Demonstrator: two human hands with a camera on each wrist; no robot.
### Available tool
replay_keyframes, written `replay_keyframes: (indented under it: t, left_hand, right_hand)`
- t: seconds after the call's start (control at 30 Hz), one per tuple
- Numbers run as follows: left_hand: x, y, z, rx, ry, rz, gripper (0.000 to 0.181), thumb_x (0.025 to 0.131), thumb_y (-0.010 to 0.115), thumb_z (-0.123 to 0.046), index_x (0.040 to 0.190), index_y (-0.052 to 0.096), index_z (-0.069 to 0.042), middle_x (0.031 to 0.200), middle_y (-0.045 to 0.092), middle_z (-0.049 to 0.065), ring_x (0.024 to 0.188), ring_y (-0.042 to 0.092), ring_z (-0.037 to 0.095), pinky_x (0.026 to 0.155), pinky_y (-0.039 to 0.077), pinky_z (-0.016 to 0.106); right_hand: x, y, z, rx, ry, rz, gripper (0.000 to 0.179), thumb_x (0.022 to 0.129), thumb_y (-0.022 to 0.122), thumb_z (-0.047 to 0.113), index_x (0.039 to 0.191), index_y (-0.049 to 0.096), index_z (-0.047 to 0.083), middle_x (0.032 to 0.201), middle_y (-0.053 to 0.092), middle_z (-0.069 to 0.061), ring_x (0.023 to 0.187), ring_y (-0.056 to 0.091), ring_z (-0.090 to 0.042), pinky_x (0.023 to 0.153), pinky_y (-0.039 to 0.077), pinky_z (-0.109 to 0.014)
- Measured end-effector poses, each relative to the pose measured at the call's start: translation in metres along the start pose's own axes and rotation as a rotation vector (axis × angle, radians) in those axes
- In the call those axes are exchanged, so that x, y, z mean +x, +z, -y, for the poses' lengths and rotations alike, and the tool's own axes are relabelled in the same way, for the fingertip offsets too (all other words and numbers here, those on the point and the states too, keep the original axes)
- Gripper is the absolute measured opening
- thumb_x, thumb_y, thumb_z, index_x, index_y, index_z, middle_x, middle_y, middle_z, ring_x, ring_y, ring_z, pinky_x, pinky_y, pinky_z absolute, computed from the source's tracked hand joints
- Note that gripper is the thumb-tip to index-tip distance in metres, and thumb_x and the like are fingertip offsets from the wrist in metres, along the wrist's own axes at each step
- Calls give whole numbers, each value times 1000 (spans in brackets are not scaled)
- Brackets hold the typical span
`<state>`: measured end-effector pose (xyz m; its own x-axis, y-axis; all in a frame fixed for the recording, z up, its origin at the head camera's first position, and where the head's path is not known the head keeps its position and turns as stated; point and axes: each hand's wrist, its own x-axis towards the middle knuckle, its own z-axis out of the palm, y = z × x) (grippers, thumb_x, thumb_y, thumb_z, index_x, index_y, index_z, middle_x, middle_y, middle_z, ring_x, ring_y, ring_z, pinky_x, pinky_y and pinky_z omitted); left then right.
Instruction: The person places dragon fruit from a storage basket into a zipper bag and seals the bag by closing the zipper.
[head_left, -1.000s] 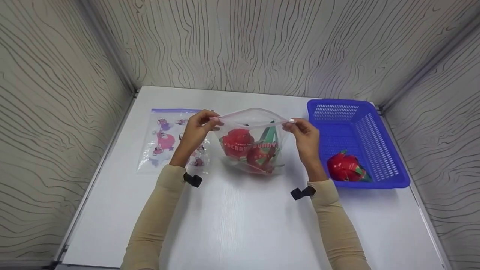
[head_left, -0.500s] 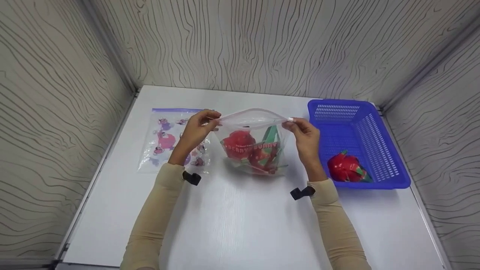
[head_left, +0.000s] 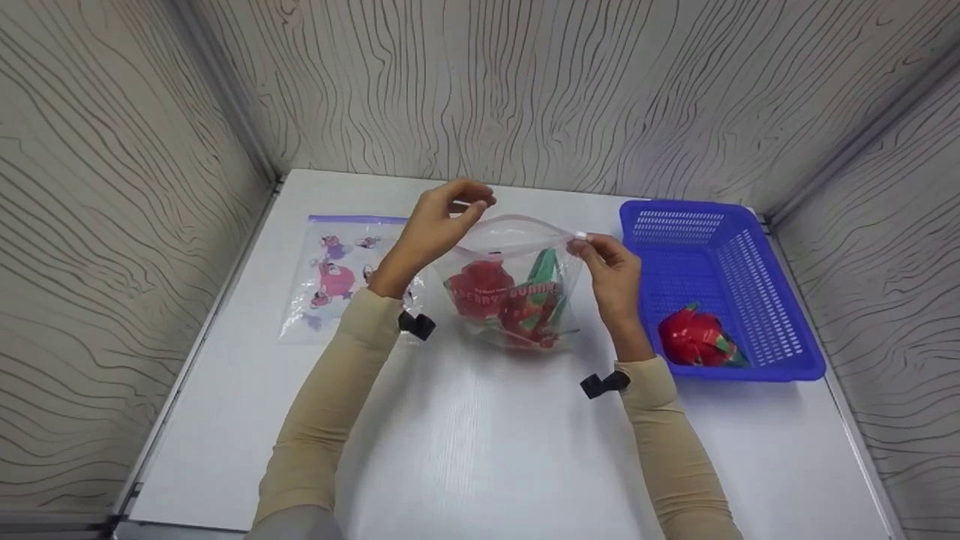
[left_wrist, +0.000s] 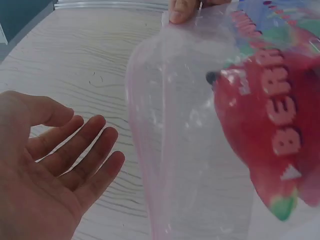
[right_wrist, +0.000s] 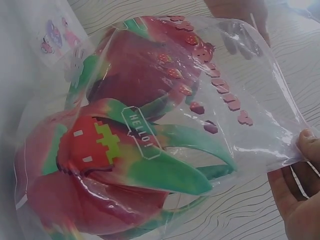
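Note:
A clear zip bag (head_left: 480, 266) with pink lettering stands at the middle of the table, its mouth gaping. Inside it are two red dragon fruits with green scales, the left fruit (head_left: 480, 289) and the right fruit (head_left: 529, 311). My right hand (head_left: 613, 274) pinches the bag's right top corner by the white slider between thumb and fingers. My left hand (head_left: 442, 225) is off the bag, just above its left top edge, fingers loosely bent with nothing in them. In the left wrist view that hand (left_wrist: 60, 165) shows its palm beside the pink zip edge (left_wrist: 145, 170).
A blue basket (head_left: 814, 352) stands at the right with one more dragon fruit (head_left: 697, 337) in its near left corner. Flat at the left lies a second zip bag (head_left: 300, 285) with a purple zip and cartoon prints. Patterned walls (head_left: 480, 90) enclose the table.
My left hand has let go of the bag's left top corner and moved up and to the right, over the bag's mouth. The right hand keeps its pinch in the same place.

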<state>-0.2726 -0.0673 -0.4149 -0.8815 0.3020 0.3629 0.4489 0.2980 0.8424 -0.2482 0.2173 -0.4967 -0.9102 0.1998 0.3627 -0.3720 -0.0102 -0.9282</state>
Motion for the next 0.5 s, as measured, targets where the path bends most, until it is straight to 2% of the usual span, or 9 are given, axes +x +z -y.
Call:
replay_keyframes:
  t: [0.13, 0.33, 0.5]
  left_hand:
    - [14, 13, -18, -5, 42, 94, 24, 108, 60, -12, 126, 71, 0, 123, 77, 12, 117, 72, 22, 105, 58, 33]
    - [31, 38, -35, 32, 27, 229, 24, 109, 59, -11, 128, 71, -2, 126, 76, 12, 119, 73, 20, 104, 58, 28]
    - [43, 56, -43, 51, 31, 295, 25, 108, 59, -10, 129, 71, -1, 127, 75, 12, 121, 72, 22, 105, 57, 26]
  right_hand:
    - [0, 0, 0, -6, 2, -2, 7, 98, 69, -7, 101, 75, -9, 90, 80, 6, 87, 77, -9, 87, 62, -25]
    - [0, -1, 0, 18, -4, 7, 8, 98, 68, -8, 103, 75, -9, 92, 80, 5, 87, 77, -10, 87, 63, -25]
    - [2, -1, 1, 13, -8, 6, 9, 98, 69, -9, 104, 73, -14, 91, 80, 6, 87, 77, -9, 85, 62, -24]
